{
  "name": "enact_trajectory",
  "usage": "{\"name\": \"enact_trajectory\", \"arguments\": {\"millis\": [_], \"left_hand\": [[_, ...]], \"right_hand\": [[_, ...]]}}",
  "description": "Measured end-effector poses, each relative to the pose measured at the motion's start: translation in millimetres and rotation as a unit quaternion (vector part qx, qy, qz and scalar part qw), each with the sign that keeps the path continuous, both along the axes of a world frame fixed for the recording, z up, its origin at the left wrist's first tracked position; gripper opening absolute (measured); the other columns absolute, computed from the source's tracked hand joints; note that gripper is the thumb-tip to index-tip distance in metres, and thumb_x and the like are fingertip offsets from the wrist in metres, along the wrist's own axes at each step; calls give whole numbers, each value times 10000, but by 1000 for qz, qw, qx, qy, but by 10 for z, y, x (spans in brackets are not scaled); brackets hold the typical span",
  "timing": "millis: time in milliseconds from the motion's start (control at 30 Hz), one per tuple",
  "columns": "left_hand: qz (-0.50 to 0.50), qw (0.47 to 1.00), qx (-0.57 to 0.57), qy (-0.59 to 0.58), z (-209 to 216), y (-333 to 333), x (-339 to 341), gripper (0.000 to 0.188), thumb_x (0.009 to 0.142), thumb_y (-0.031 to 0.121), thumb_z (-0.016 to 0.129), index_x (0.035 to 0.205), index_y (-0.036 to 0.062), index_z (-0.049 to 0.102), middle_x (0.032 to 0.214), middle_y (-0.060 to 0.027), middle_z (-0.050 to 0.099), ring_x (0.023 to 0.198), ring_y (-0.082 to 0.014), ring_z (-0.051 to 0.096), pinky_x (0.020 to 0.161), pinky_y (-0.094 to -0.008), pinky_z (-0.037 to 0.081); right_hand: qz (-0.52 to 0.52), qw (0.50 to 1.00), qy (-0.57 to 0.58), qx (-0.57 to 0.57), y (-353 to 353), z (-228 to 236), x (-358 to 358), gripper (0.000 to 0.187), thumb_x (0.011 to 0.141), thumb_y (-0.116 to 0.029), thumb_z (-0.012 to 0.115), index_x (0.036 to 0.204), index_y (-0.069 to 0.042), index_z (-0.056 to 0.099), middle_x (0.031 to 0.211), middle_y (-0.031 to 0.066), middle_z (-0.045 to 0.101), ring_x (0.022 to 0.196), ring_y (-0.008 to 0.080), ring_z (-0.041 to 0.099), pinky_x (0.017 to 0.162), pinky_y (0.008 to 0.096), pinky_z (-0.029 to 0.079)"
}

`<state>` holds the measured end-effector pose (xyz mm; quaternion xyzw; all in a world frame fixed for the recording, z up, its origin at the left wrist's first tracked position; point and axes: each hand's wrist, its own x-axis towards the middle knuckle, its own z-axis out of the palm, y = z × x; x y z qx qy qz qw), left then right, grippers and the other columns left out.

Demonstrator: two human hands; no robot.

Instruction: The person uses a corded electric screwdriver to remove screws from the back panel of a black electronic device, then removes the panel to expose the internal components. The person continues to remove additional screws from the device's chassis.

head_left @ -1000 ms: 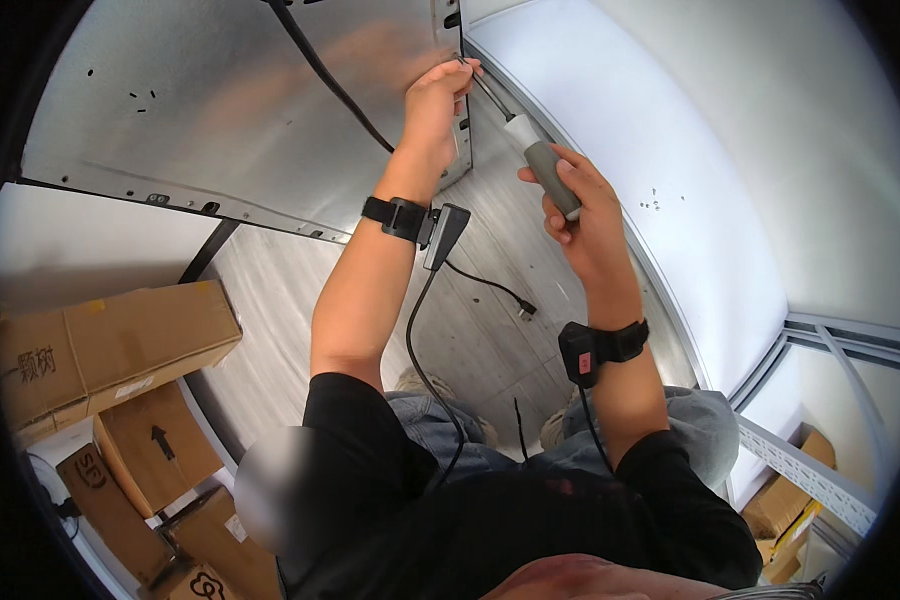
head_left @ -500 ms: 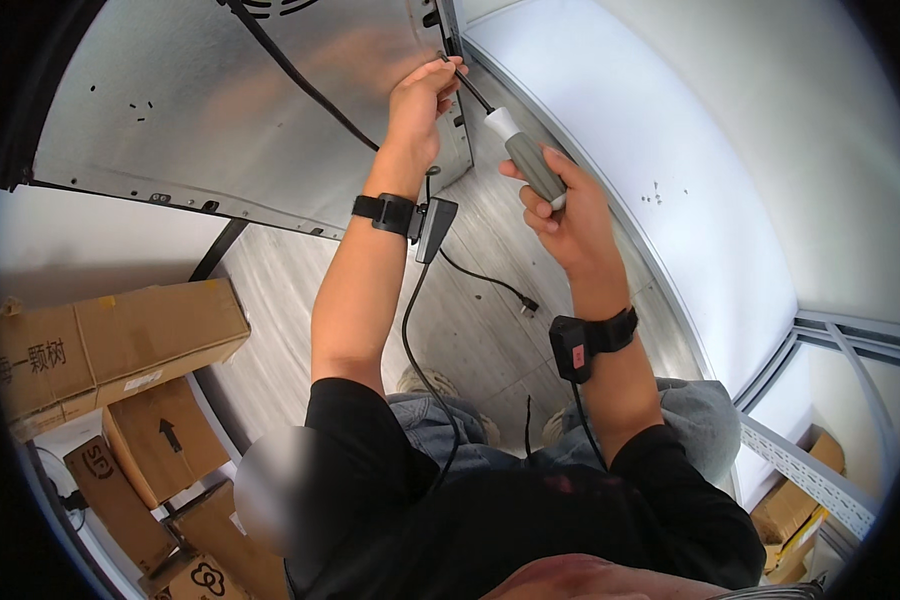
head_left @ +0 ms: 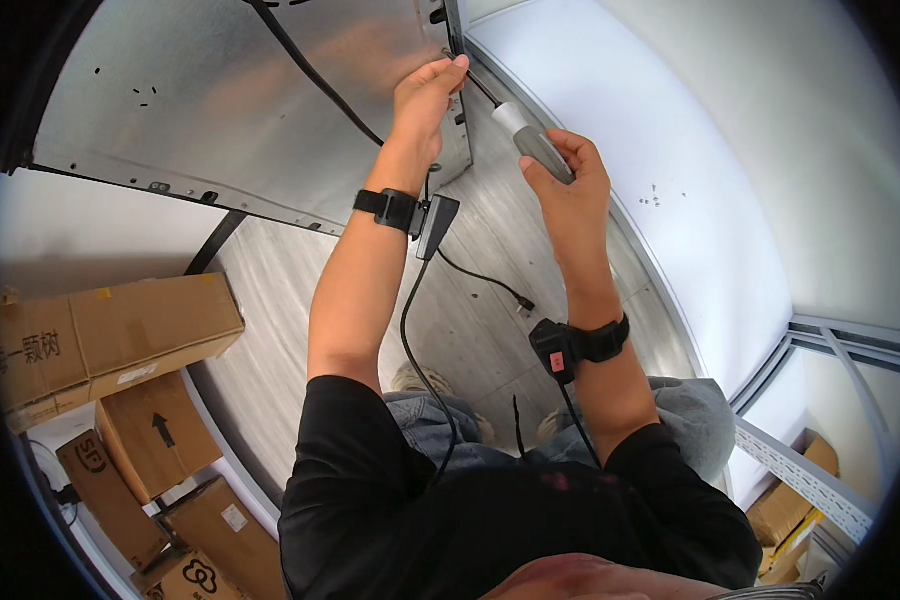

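The screwdriver [head_left: 541,154] has a grey and white handle and a dark metal shaft. Its shaft slants up and left to the right-hand edge of a large bare metal panel [head_left: 240,110], where the tip meets the edge near some holes. My right hand [head_left: 578,185] is closed round the rear of the handle, thumb on one side and fingers on the other. Close to the tip, my left hand [head_left: 425,100] pinches the shaft with thumb and fingers beside the panel edge. Whether a screw sits under the tip is hidden by the left fingers.
A black cable [head_left: 310,75] runs across the metal panel. A cord with a plug [head_left: 525,303] hangs above the wood-look floor [head_left: 280,290]. Cardboard boxes [head_left: 160,320] are stacked at the left. A white panel [head_left: 690,190] and a metal frame [head_left: 810,480] stand at the right.
My right hand has turned on the screwdriver handle, its fingers shifting to a new hold. The handle has moved slightly up and left. My left hand stays by the panel edge.
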<state>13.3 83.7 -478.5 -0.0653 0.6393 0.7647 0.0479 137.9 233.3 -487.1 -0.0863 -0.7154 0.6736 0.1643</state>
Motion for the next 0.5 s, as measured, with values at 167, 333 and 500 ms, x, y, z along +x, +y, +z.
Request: {"name": "enact_trajectory", "arguments": {"millis": [167, 333, 500], "left_hand": [[16, 1000, 13, -14, 2, -7, -36, 106, 837, 195, 674, 908, 116, 672, 843, 52, 628, 784, -65, 547, 734, -239, 369], [34, 999, 20, 1, -33, 1, -53, 109, 839, 167, 658, 917, 93, 679, 830, 34, 621, 768, -73, 541, 717, -241, 368], [33, 999, 32, -19, 7, -15, -42, 112, 830, 174, 670, 906, 91, 677, 802, 31, 612, 747, -78, 540, 705, -241, 376]], "right_hand": [[60, 945, -129, -294, 69, 39, 42, 340, 832, -198, 631, 1112, -29, 541, 1008, 109, 603, 842, 162, 577, 630, 260, 454], [196, 853, -183, -448, 162, 44, 27, 363, 882, -241, 555, 1172, -34, 490, 970, 152, 637, 781, 182, 618, 530, 265, 439], [162, 915, -169, -329, 73, 35, 36, 385, 856, -154, 600, 1191, -18, 469, 974, 150, 621, 754, 176, 609, 518, 245, 418]]}}
